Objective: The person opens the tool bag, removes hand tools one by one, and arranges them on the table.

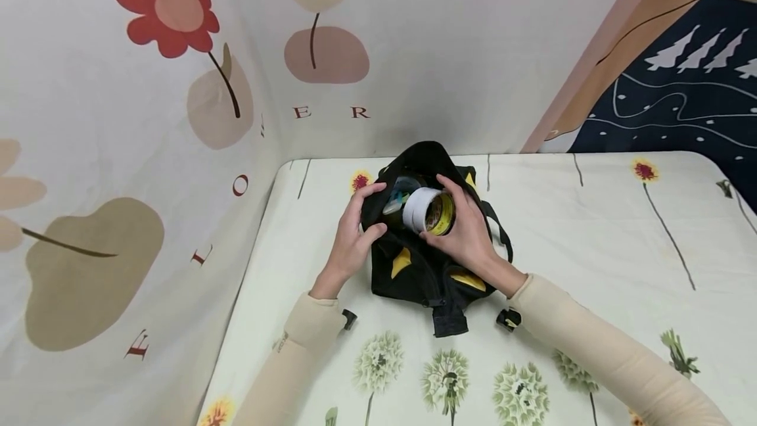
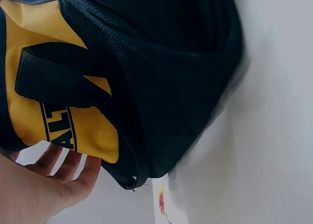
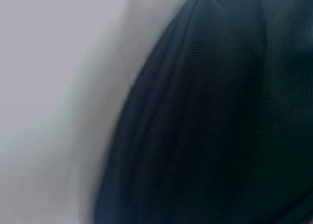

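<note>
A black tool bag (image 1: 390,283) with yellow patches stands with its top open in the head view. My left hand (image 1: 349,242) grips the left side of its mouth, thumb at the near edge. In the left wrist view, the fingers of that hand (image 2: 54,190) lie against the bag's yellow panel (image 2: 41,23) below a black strap. My right hand (image 1: 470,235) holds a roll of tape (image 1: 417,208), white outside with a yellow-printed core, at the opening between thumb and fingers. Black bag fabric (image 3: 200,116) fills much of the right wrist view, hiding that hand.
Behind the tape, clear and bluish items (image 1: 397,197) sit inside the bag. The bag rests on a table with a flowered cloth (image 1: 591,229). Printed fabric walls (image 1: 437,84) rise behind and at the left. A black strap (image 1: 501,232) loops out at the bag's right.
</note>
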Tool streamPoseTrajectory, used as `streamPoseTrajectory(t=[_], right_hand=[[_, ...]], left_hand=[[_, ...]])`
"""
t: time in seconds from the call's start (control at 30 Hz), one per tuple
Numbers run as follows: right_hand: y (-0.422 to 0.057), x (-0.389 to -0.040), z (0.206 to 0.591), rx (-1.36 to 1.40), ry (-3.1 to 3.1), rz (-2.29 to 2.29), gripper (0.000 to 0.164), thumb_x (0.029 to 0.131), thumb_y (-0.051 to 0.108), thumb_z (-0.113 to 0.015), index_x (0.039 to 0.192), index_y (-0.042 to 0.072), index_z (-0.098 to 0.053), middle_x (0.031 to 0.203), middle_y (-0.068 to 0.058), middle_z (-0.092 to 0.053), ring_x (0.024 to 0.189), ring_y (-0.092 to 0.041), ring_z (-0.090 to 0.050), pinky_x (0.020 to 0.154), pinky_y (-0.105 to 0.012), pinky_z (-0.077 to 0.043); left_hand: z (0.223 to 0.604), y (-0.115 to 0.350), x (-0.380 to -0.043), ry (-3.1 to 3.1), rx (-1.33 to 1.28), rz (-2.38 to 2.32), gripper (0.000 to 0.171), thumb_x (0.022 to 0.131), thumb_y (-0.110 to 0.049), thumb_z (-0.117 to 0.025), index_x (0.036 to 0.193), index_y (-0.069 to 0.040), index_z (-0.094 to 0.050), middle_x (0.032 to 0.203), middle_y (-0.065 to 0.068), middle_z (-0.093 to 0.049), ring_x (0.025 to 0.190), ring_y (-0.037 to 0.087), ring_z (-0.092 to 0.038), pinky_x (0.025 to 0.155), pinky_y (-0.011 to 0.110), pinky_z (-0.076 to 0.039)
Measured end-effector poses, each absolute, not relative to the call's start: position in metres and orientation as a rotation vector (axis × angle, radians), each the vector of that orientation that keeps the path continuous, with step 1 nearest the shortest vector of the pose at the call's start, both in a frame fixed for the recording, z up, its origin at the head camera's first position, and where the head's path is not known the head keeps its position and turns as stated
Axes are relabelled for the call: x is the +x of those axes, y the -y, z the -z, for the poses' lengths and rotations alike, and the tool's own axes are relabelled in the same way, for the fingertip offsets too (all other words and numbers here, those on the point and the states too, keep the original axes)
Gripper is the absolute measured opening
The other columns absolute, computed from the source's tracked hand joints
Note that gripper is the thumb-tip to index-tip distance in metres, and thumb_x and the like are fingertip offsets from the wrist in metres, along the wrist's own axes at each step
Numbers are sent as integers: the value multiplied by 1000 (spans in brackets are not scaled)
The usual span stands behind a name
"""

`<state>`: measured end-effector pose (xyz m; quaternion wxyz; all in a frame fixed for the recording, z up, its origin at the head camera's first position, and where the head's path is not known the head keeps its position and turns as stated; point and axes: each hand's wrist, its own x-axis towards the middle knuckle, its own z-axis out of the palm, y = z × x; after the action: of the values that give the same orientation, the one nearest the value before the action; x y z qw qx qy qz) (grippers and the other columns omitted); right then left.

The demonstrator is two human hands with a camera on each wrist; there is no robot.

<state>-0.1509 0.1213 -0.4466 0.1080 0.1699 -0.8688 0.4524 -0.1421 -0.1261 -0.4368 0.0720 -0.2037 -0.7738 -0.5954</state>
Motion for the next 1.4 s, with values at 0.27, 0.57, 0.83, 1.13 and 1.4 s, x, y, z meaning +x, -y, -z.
streamPoseTrajectory(t=[0.27,0.57,0.83,1.13,1.4], right_hand=[[-124,-144,441,528,2521,-1364,105,79,10,-97,169,9,-41,158,-26,-53,138,-44,-55,111,-66,-48],[-126,-136,431,559,2419,-1464,98,80,5,-95,166,6,-46,156,-24,-52,139,-39,-56,106,-59,-57],[-128,-125,418,624,2323,-1432,98,80,8,-96,165,7,-48,162,-16,-53,139,-35,-57,104,-50,-57],[-141,-120,407,644,2221,-1407,99,78,2,-95,165,3,-48,159,-24,-55,140,-37,-57,108,-29,-50],[-162,-119,396,581,2128,-1420,100,72,-7,-92,162,2,-51,159,-19,-58,146,-30,-54,109,-26,-48]], left_hand=[[441,127,-140,2327,-609,1796,67,96,-12,-57,162,-5,-48,169,13,-49,151,33,-44,122,64,-37],[439,127,-140,2320,-624,1791,67,95,-11,-56,162,-4,-47,168,13,-50,152,32,-44,126,62,-34],[440,128,-142,2322,-623,1786,67,96,-11,-56,162,-4,-46,169,14,-49,156,32,-41,129,63,-30],[442,126,-143,2325,-611,1796,68,94,-9,-55,162,-6,-47,168,10,-50,153,29,-43,128,61,-33],[442,123,-144,2328,-605,1814,68,93,-9,-53,161,-6,-48,168,9,-49,153,28,-42,129,59,-31]])
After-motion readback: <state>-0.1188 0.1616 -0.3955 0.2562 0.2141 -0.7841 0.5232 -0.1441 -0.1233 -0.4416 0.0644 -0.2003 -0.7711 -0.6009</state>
